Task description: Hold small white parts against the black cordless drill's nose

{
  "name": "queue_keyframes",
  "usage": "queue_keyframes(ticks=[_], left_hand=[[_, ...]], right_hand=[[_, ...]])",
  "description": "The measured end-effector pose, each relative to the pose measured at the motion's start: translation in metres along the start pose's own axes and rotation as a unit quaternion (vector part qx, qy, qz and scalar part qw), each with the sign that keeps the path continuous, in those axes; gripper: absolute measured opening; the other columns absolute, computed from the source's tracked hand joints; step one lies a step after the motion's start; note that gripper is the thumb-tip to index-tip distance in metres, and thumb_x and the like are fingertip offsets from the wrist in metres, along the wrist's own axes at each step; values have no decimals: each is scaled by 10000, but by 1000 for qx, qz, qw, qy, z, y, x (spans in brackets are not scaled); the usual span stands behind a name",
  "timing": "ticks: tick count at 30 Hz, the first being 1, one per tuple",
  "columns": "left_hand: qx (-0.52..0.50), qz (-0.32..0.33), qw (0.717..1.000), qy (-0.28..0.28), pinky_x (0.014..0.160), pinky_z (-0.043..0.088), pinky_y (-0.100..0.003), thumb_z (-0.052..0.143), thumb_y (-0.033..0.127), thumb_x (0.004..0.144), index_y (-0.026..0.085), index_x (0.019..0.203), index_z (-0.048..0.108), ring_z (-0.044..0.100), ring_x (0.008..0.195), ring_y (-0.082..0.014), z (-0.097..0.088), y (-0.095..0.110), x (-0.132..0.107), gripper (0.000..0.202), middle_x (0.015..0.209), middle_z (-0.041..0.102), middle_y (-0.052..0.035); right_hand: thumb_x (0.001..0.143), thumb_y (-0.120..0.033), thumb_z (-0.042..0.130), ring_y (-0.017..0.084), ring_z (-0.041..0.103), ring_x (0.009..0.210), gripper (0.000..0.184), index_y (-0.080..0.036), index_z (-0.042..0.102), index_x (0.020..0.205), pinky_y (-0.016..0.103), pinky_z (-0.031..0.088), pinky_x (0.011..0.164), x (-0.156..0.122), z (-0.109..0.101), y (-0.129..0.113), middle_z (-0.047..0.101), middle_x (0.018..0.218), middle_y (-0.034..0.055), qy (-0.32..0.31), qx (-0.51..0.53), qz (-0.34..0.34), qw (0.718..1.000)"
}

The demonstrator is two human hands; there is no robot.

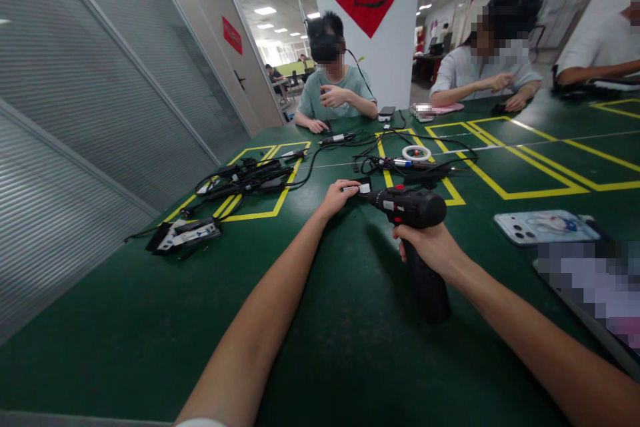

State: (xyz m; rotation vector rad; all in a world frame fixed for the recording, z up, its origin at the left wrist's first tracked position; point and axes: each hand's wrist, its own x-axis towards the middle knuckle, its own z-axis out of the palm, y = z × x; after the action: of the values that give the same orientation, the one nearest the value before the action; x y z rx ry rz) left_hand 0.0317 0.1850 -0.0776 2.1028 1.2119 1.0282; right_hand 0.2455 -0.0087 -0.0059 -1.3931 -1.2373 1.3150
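Note:
A black cordless drill (415,207) with red buttons is in my right hand (430,250), whose fingers wrap round its grip. The drill lies level and points left, its tip close to the fingers of my left hand (340,197). Those fingers are closed on a small black part with a white label (365,188), which rests at the table surface. Whether the drill's bit touches the part is too small to tell. The dark battery base of the drill hangs down toward me, over the green table (320,347).
Black cables and adapters (245,177) lie at the left among yellow tape lines. Nearer stands a pile of black and white parts (187,235). Beyond the drill are a white tape roll (416,153) and corded tools (400,164). A phone (545,225) lies right. Co-workers (335,90) sit opposite.

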Motion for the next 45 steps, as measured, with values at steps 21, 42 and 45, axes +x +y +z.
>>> queue_keyframes(ticks=[21, 42, 45], left_hand=[[-1, 5, 1000, 2, 1019, 394, -362, 571, 313, 825, 221, 1028, 718, 554, 1112, -221, 1, -4, 1, 267, 1112, 684, -47], [1, -6, 1000, -4, 1031, 385, -368, 564, 316, 826, 228, 1033, 718, 552, 1119, -221, 0, 1, 0, 272, 1135, 675, -45], [3, -11, 1000, -4, 1033, 384, -374, 562, 315, 827, 230, 1033, 718, 545, 1129, -225, 0, 2, -1, 271, 1135, 674, -43]], right_hand=[[666, -248, 597, 145, 556, 447, 96, -153, 603, 676, 257, 481, 463, -1, 0, -1, 583, 484, 7, -3, 4, 5, 1000], [671, -254, 583, 146, 555, 454, 98, -158, 605, 670, 261, 479, 470, -3, -1, -3, 585, 498, 12, -5, -4, 2, 1000], [672, -250, 580, 144, 554, 457, 96, -158, 607, 668, 263, 480, 479, -4, -1, -4, 584, 503, 14, -4, -10, 3, 1000]])
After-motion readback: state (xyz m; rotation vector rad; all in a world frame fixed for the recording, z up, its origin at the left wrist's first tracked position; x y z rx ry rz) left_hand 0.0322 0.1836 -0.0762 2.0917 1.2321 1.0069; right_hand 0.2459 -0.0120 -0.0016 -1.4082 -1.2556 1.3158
